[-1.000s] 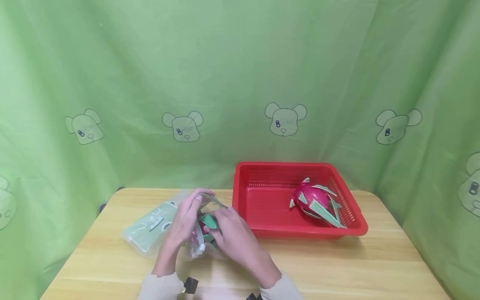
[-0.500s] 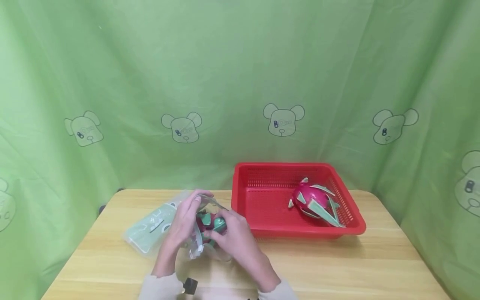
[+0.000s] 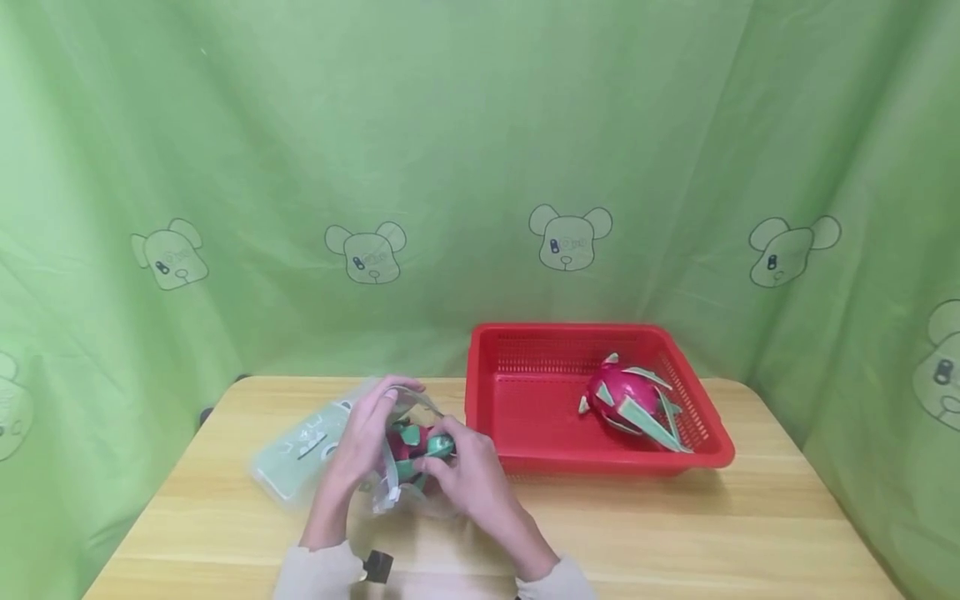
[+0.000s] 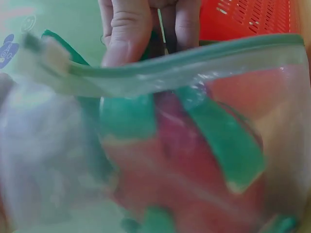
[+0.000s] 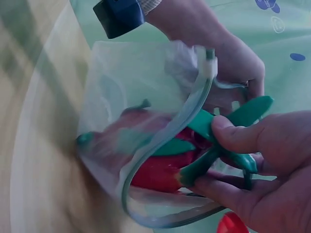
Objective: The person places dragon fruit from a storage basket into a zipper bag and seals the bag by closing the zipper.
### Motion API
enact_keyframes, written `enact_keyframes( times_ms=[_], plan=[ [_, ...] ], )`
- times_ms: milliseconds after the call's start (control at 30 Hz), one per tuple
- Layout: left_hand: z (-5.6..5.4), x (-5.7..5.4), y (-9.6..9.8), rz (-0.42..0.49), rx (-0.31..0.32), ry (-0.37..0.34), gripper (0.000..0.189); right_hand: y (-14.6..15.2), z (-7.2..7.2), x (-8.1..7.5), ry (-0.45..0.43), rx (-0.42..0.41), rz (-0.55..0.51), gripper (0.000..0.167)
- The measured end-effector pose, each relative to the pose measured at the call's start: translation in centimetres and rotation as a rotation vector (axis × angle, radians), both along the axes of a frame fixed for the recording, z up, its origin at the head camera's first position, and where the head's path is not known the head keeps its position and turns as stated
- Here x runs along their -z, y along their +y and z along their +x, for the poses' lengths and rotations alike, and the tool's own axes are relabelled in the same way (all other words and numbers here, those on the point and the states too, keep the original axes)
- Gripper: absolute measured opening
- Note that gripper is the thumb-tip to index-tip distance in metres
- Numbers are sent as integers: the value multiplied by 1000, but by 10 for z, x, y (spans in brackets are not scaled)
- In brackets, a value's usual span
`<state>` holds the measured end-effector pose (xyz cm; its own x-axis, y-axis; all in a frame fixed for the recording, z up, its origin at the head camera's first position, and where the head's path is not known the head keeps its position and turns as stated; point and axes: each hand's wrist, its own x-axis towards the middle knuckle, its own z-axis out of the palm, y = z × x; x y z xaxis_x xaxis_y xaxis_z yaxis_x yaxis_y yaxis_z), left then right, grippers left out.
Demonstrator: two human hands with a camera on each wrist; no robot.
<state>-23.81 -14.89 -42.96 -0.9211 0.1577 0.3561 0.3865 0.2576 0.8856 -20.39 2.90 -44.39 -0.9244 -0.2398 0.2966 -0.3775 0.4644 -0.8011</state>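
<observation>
A dragon fruit (image 3: 417, 440), red with green leaves, lies partly inside a clear zip bag (image 5: 109, 63). My left hand (image 3: 363, 437) grips the bag's edge at its mouth, holding it open; in the right wrist view, the left hand (image 5: 243, 68) is partly behind the bag. With thumb and fingers, my right hand (image 3: 472, 475) pinches the fruit's green leaves (image 5: 214, 155) at the mouth. In the left wrist view, the fruit's body (image 4: 160, 170) shows through the plastic, below the right hand's thumb (image 4: 129, 29).
Right of the hands stands a red perforated basket (image 3: 525, 417). Another dragon fruit (image 3: 622, 392), pink with pale green leaves, lies in its right side. A flat pale-green pouch (image 3: 300, 454) with a printed face lies to the left. Behind the wooden table (image 3: 675, 533) hangs a green curtain (image 3: 480, 125).
My right hand has shifted slightly and its fingers now pinch a leaf at the tip end. More of the fruit and its leaves show at the bag's mouth. My left hand stays almost still.
</observation>
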Motion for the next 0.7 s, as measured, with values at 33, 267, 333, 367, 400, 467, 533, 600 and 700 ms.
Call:
enact_keyframes(
  times_ms=[33, 267, 333, 367, 400, 467, 533, 600, 700],
  plan=[
    [0, 0, -1, -1, 15, 5, 36, 0, -1, 1, -8, -5, -18, 26],
    [-1, -1, -8, -2, 67, 50, 37, 4, -6, -3, -67, -15, -158, 26],
    [-1, -1, -10, 3, 66, 54, 38, 5, -6, -5, -89, 12, -179, 27],
    [-2, 0, -10, 4, 67, 54, 38, 5, -6, -6, -98, 31, -180, 28],
    [-2, 1, -10, 5, 68, 52, 38, 5, -5, -7, -104, 52, -177, 29],
    [-3, 2, -10, 5, 64, 47, 38, 4, -4, -8, -106, 91, -168, 31],
    [-4, 3, -9, 8, 49, 43, 37, 2, -3, -7, -108, 120, -158, 33],
    [-4, 4, -9, 23, 38, 40, 37, -1, -1, -6, -107, 140, -149, 35],
    [-5, 6, -8, 57, 24, 36, 37, -4, 1, -3, -108, 148, -135, 35]
  ],
)
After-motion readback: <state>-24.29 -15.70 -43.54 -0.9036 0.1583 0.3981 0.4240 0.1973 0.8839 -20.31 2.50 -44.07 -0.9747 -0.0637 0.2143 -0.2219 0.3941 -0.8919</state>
